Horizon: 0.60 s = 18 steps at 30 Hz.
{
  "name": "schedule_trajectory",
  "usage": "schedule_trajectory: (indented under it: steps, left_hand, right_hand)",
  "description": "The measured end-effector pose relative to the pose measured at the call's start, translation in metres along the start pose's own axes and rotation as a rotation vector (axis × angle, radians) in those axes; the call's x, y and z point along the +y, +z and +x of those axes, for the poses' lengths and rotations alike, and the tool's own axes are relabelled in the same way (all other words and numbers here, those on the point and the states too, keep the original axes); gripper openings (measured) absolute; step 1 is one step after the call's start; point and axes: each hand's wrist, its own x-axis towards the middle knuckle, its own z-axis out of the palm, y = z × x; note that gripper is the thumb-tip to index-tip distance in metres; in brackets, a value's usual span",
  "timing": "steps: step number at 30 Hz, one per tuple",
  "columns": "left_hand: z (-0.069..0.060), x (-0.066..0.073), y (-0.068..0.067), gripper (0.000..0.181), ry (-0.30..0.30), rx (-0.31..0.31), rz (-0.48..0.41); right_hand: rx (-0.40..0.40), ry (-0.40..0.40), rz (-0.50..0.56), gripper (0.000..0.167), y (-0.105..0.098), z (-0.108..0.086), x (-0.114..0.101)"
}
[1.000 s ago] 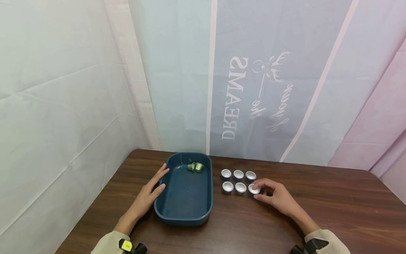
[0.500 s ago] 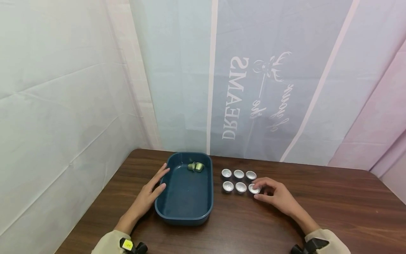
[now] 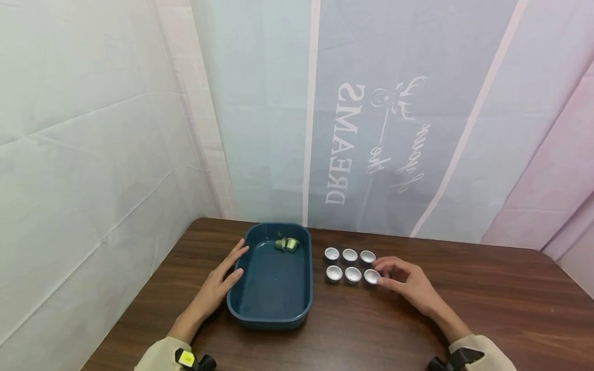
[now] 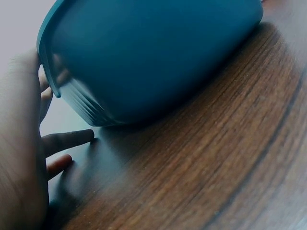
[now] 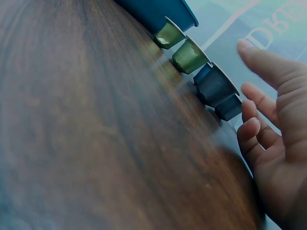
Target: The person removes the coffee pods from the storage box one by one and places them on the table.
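Several coffee capsules with silver lids stand in two rows on the table; the near right capsule (image 3: 371,276) is closest to my right hand (image 3: 410,283). In the right wrist view that dark capsule (image 5: 215,86) stands apart from the spread thumb and fingers, which hold nothing. Two green capsules (image 5: 191,57) stand farther along the near row. My left hand (image 3: 211,291) rests against the left rim of the blue tray (image 3: 274,293), its fingers extended. Inside the tray, two green capsules (image 3: 286,244) lie tipped at the far end.
The brown wooden table (image 3: 492,293) bears the tray and the capsules. A printed curtain (image 3: 260,129) hangs behind its far edge, and a pale cloth (image 3: 93,180) hangs along the left side.
My right hand has let go of the near right capsule and drawn slightly to the right, its fingers spreading. That capsule stays in its row. My left hand keeps its place on the tray.
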Motion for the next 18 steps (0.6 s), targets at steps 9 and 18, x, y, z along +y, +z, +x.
schedule_trajectory:
  steps: [9,18]
  left_hand:
    - [-0.001,0.001,0.000,0.051,-0.003,-0.001,-0.013]
    - [0.001,-0.003,0.000,0.052,0.009,0.009,-0.016]
  right_hand:
    - [0.011,-0.021,0.092,0.026,-0.001,0.003,-0.011]
    - [0.017,-0.054,0.156,0.022,0.004,0.011,-0.027]
